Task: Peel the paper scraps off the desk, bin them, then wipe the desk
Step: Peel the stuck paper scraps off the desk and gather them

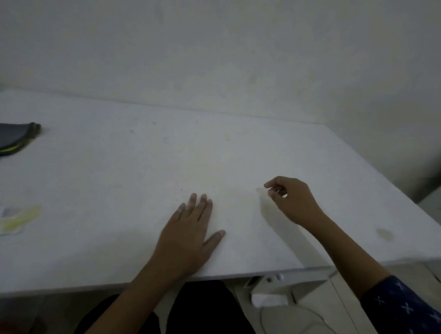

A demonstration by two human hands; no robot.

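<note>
The white desk [139, 164] fills the middle of the view. My left hand [189, 235] lies flat on it near the front edge, fingers straight and thumb spread. To the right, my right hand [290, 199] hovers just over the desk with curled fingers; its thumb and forefinger pinch a small pale paper scrap [259, 190], which is blurred and hard to make out. A yellowish residue patch [266, 207] marks the desk right below it. Another pale yellow-and-white paper scrap [11, 219] lies flat at the desk's left edge.
A dark grey cloth [11, 139] with a yellow-green trim lies at the far left. A round stain [385, 234] sits near the desk's right corner. A wall runs along the back. Under the desk lie a white adapter [268, 299] and its cable.
</note>
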